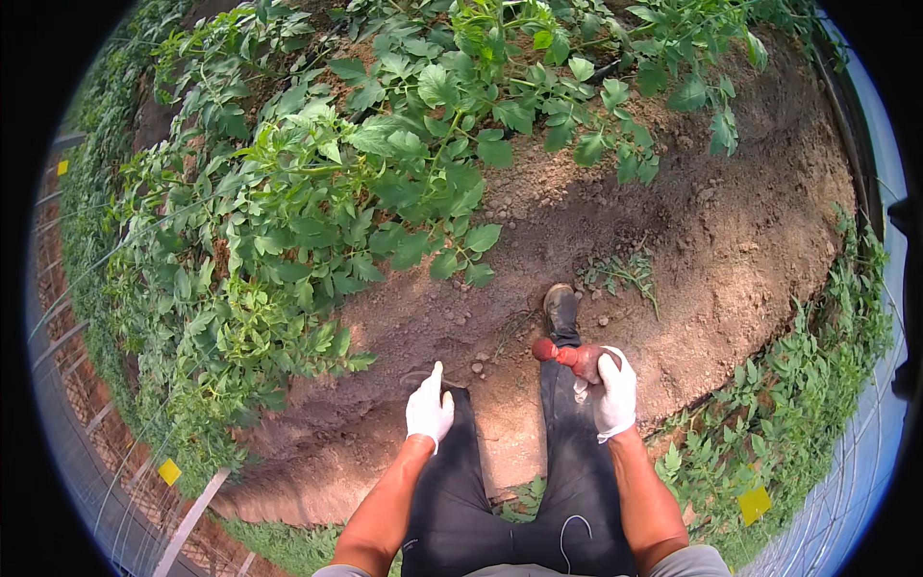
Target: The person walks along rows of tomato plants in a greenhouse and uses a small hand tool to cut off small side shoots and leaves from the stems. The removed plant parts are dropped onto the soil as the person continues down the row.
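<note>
My right hand, in a white glove, grips a dark red squeeze bottle by its body. The bottle lies tilted, its bright red neck and round red tip pointing left over my lower leg. My left hand, gloved in white too, hovers above my other leg with its thumb apart from the fingers. Nothing shows in it. Ahead and to the left grow leafy tomato plants; their nearest leaves hang over the soil, apart from both hands.
A sandy path runs under my feet, with a boot on it. Cut leaves lie beyond that boot. More plants line the right. Support strings cross the left foliage. Yellow cards hang near the plants.
</note>
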The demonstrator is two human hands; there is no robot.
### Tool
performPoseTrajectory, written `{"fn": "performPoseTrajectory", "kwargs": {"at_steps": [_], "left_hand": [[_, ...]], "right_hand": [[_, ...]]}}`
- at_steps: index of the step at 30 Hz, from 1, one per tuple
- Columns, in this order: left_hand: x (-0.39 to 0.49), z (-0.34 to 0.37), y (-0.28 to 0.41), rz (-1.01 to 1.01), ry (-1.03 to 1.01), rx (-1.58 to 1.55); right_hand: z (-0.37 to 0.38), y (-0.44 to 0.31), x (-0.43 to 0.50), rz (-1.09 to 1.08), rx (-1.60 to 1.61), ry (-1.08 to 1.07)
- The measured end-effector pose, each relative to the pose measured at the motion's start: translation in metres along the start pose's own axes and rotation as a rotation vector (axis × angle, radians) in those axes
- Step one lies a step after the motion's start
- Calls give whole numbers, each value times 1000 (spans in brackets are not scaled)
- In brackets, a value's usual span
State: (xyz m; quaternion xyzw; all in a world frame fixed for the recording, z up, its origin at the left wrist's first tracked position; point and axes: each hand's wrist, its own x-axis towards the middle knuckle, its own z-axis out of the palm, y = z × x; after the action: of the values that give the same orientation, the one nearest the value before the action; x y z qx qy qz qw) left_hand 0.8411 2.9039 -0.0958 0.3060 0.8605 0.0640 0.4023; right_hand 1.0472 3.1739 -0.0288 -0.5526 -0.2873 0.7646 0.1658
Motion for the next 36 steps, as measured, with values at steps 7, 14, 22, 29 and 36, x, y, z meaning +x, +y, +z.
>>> {"fn": "performPoseTrajectory", "kwargs": {"at_steps": [7,14,22,29,36], "left_hand": [[-145,17,-18,-307,-436,178],[-165,48,-10,-299,-199,125],[-167,80,-21,-590,-285,113],[-168,83,-24,-586,-273,166],[-166,78,-31,-578,-283,149]], "right_hand": [[9,-33,36,-36,51,-21],[19,-103,136,-490,-386,155],[84,-170,230,-950,-499,180],[114,-176,258,-1036,-622,233],[123,-182,258,-1170,-635,250]]}}
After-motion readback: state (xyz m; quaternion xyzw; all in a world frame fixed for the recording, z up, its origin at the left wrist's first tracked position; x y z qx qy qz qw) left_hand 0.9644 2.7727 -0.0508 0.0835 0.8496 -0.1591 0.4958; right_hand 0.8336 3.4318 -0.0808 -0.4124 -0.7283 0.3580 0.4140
